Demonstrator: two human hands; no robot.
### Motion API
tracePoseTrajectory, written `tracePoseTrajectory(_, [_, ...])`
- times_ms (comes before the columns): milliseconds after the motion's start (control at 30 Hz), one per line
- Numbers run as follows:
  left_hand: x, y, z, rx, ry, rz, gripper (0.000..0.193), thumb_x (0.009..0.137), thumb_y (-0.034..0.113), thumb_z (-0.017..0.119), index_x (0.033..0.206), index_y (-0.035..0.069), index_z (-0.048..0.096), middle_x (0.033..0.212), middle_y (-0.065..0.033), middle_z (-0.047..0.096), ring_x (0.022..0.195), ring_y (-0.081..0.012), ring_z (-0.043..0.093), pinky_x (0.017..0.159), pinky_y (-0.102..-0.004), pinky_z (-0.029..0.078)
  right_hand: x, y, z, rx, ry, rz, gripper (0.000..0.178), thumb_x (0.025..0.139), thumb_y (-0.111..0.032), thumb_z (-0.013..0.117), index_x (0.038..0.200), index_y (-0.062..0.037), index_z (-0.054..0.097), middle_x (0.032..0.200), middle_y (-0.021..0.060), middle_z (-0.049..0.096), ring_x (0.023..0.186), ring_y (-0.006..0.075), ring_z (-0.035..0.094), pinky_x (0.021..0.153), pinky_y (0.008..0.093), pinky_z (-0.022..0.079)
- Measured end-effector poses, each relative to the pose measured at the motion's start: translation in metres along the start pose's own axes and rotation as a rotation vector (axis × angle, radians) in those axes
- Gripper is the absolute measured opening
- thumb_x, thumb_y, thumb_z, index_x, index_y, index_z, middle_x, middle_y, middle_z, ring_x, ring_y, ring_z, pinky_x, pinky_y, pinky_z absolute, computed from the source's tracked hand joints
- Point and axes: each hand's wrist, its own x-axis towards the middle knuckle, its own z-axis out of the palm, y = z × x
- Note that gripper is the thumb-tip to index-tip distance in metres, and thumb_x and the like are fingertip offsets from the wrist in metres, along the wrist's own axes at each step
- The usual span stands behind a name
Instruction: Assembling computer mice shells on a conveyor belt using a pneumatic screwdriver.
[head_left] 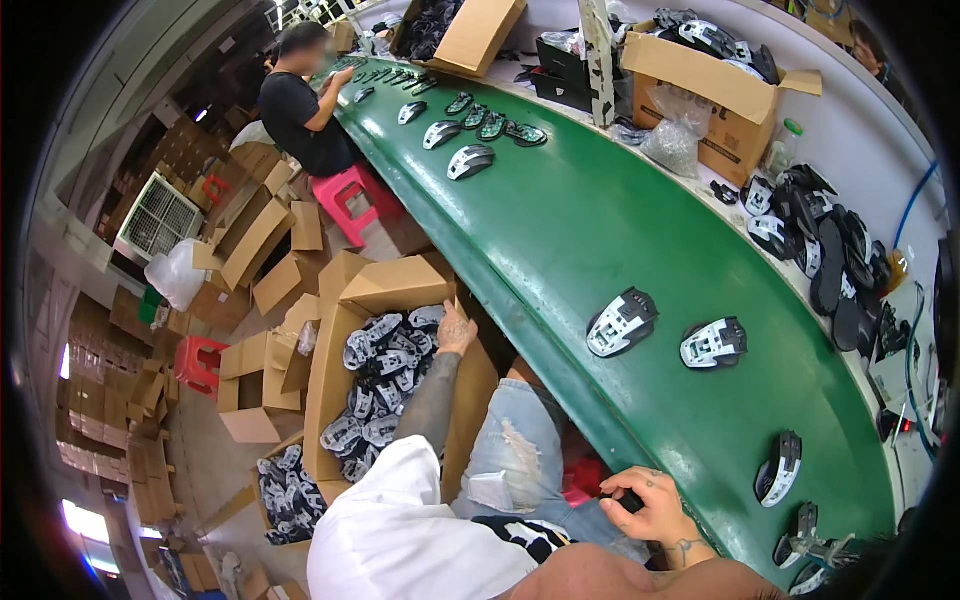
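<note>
My left hand [456, 331] reaches into an open cardboard box [322, 385] beside my knee. Its fingers are closed at the edge of a grey-and-black computer mouse shell [428, 316], partly covering it. Many similar mouse shells [385, 375] lie heaped in the box. Over the near edge of the green bench, my right hand [648, 508] is curled around a small black object [627, 501], mostly hidden by the fingers. On the green surface ahead sit two white-and-black mouse shells, one to the left [622, 322] and one to the right [713, 344]. Another mouse shell [779, 468] stands nearer me.
The long green bench [560, 230] runs away to the far left, with more mouse parts [470, 161]. A co-worker [305, 100] sits there on a pink stool [345, 200]. Mouse parts [825, 240] pile along the right ledge. Another filled box [290, 495] and cartons [260, 370] stand left.
</note>
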Motion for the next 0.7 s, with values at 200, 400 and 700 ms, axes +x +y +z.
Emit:
tracePoseTrajectory(200, [0.072,-0.032,-0.005,0.178,-0.106,0.007,0.041,0.084,0.017,0.050,0.119,-0.004,0.051,0.102,-0.0282,0.063,0.093,-0.0430,0.062,0.083,-0.0441,0.051,0.007,-0.007,0.002,0.032,-0.066,0.017,0.017,0.071,-0.007,0.071,0.086,-0.0045,0.064,0.076,0.0064,0.066,0.061,0.0172,0.062,0.058,0.0285,0.050])
tracePoseTrajectory(400, [0.077,-0.058,-0.009,-0.139,-0.197,-0.089,0.044,0.082,0.032,0.054,0.105,-0.005,0.064,0.116,-0.0261,0.059,0.110,-0.0374,0.057,0.090,-0.0406,0.045,0.008,-0.009,0.007,0.027,-0.036,-0.058,0.015,0.070,-0.011,0.074,0.082,-0.0074,0.066,0.067,0.0038,0.063,0.059,0.0163,0.062,0.055,0.0267,0.049])
tracePoseTrajectory(700, [0.114,-0.097,0.022,-0.985,-0.224,-0.404,0.059,0.084,0.046,0.049,0.115,-0.003,0.059,0.119,-0.0153,0.058,0.112,-0.0264,0.051,0.094,-0.0371,0.039,0.013,-0.007,0.009,0.067,-0.048,-0.013,0.012,0.072,-0.012,0.073,0.081,-0.0089,0.067,0.065,0.0029,0.063,0.058,0.0155,0.062,0.055,0.0267,0.049])
